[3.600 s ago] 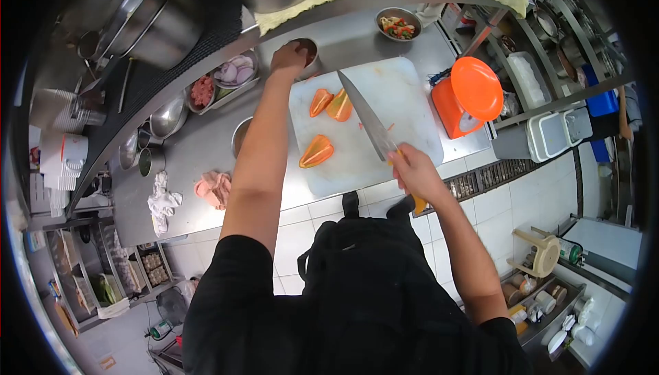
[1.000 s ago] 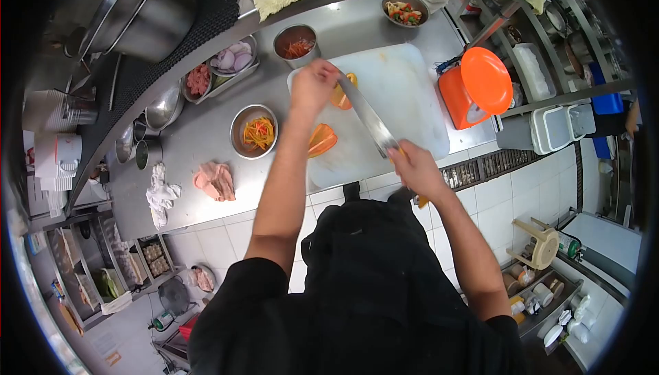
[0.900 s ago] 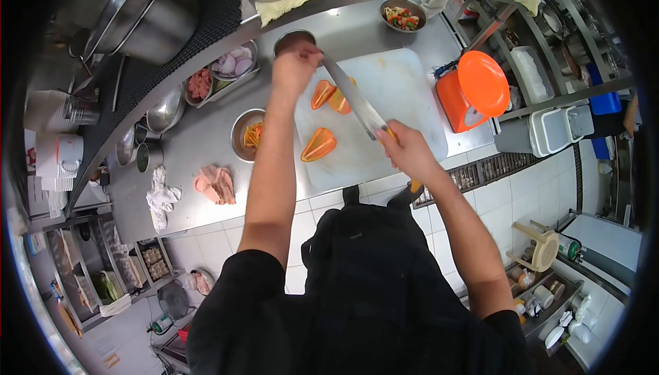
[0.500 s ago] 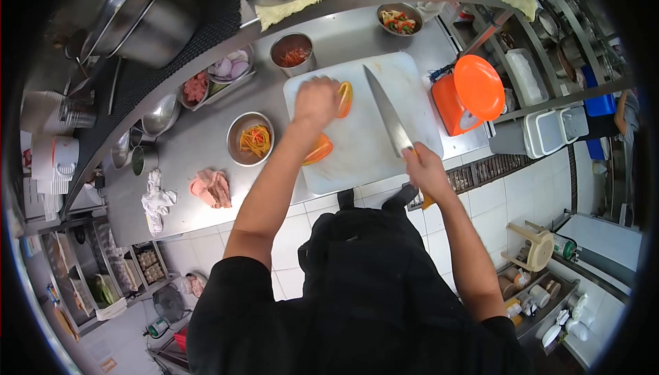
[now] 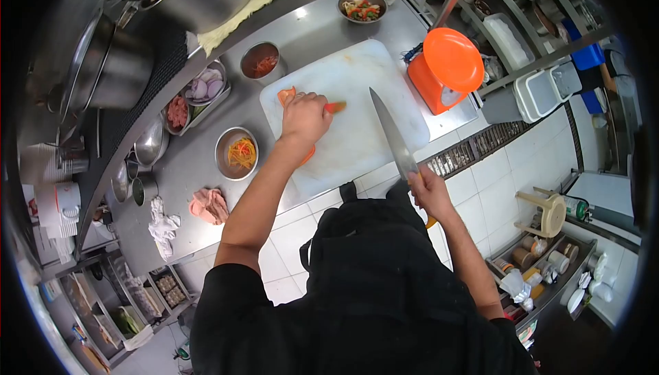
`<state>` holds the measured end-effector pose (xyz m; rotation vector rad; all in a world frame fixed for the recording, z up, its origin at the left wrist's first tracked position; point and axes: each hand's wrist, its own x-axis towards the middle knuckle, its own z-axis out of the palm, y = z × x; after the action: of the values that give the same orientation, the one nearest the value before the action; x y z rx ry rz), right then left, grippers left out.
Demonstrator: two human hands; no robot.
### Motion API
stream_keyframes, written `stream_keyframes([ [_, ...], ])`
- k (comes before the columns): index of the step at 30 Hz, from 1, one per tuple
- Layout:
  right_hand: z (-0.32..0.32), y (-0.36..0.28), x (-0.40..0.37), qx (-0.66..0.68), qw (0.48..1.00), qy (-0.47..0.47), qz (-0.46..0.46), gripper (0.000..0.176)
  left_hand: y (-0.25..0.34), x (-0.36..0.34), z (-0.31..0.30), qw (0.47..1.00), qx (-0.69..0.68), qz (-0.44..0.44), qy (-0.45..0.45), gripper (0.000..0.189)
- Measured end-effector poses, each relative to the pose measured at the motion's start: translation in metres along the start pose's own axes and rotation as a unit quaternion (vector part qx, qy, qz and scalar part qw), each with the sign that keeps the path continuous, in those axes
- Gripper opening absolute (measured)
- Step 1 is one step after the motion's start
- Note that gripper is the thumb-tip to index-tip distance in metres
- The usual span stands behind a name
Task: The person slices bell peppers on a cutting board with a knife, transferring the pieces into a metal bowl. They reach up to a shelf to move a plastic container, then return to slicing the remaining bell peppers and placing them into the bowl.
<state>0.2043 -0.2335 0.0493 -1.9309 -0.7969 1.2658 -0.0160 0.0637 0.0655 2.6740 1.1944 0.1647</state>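
Two hands working over the white cutting board [image 5: 374, 73], head view. Left hand [image 5: 302, 117] is lying curled over the orange pepper pieces [image 5: 335, 106] on the board's left half, fingers pressing them down; probably pinning rather than pinching, as the palm is hiding the contact. Right hand [image 5: 429, 189] is wrapping tight round the knife [image 5: 391, 131] handle at the near edge, blade pointing across the board, clear of the pepper. Bowl of vegetable strips [image 5: 237, 153] is sitting left of the board, orange scale [image 5: 446, 66] on the right.

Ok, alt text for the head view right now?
The person's left hand holds orange pepper pieces on a white cutting board, while the right hand grips a chef's knife, its blade over the board's right side.
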Motion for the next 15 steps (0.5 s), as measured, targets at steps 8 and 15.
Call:
stream_keyframes([
  [8, -0.006, 0.058, 0.022, -0.084, 0.996, 0.019, -0.029, 0.04, -0.022, 0.046, 0.11, 0.965, -0.215, 0.071, -0.132, 0.027],
  [15, -0.013, 0.053, 0.02, -0.184, 0.981, -0.009, -0.067, 0.051, 0.016, 0.01, 0.079, 0.995, -0.077, 0.038, -0.05, 0.015],
])
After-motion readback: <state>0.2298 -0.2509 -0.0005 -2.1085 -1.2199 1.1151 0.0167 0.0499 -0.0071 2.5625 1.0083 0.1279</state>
